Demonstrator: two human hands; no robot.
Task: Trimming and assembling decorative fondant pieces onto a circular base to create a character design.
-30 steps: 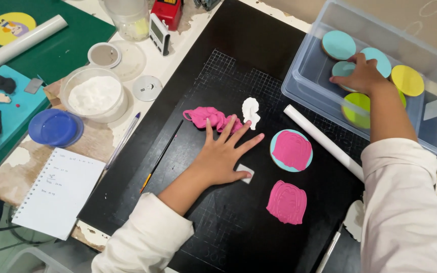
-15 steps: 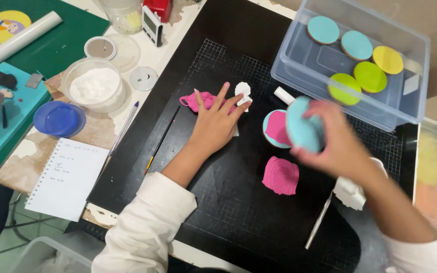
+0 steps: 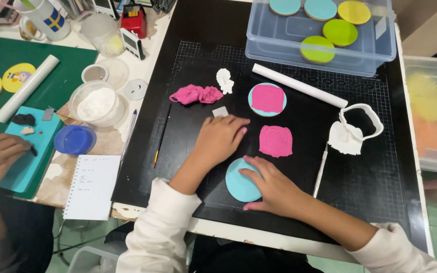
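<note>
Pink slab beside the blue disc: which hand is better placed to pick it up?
Probably the left hand: it lies flat on the mat, free, beside the pink slab. The right hand rests on the blue disc.

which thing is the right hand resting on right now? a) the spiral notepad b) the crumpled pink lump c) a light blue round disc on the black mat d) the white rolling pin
c: the right hand lies flat on the light blue round disc on the black mat, while the white rolling pin and crumpled pink lump lie untouched farther up.
</note>
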